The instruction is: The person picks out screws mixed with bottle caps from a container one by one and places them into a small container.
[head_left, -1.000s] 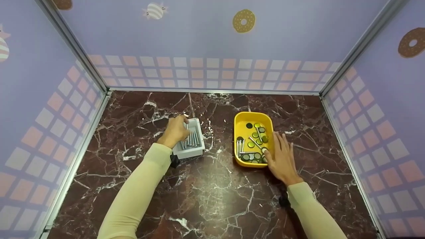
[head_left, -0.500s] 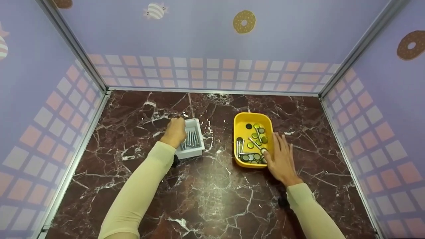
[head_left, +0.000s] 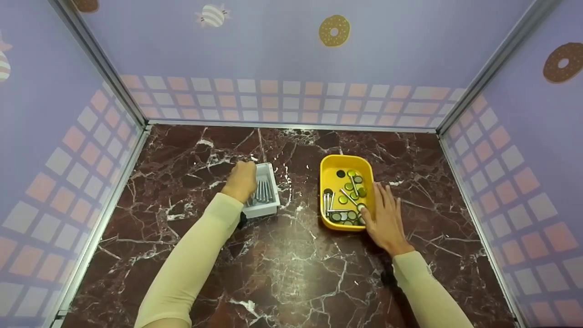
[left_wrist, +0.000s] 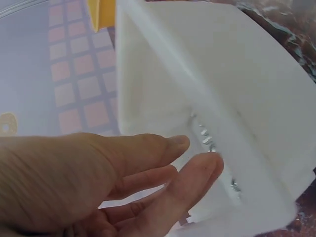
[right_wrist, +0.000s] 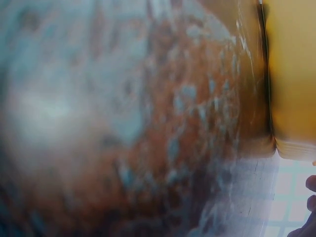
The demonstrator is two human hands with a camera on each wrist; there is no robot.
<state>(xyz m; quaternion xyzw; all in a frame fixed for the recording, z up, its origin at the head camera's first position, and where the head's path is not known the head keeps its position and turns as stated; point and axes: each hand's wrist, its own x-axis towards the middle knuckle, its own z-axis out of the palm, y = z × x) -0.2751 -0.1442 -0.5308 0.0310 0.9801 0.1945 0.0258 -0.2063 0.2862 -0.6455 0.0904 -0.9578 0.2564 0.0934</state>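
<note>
In the head view a small white box (head_left: 268,209) holds several metal screws (head_left: 265,192). The left hand (head_left: 240,181) is over its left side, hiding part of the contents. The left wrist view shows that hand (left_wrist: 118,177) inside the box (left_wrist: 202,94), its fingers bent loosely and thumb and index tips apart. A yellow tray (head_left: 336,181) contains round caps (head_left: 343,199) and several screws (head_left: 329,202). The right hand (head_left: 386,221) grips the tray's right wall, thumb over the rim inside, fingers along the outside. The right wrist view shows fingertips (right_wrist: 308,195) near the yellow wall (right_wrist: 296,74).
A dark red marbled tabletop (head_left: 291,264) lies under both containers. Lilac patterned panels (head_left: 273,50) stand at the back and both sides, meeting the table at a metal edge strip (head_left: 291,125). The white box is left of the yellow tray, with tabletop between them.
Since a second ago the left hand has turned and lowered at the white box, and its thumb is now hidden in the head view. The right hand has stayed at the tray.
</note>
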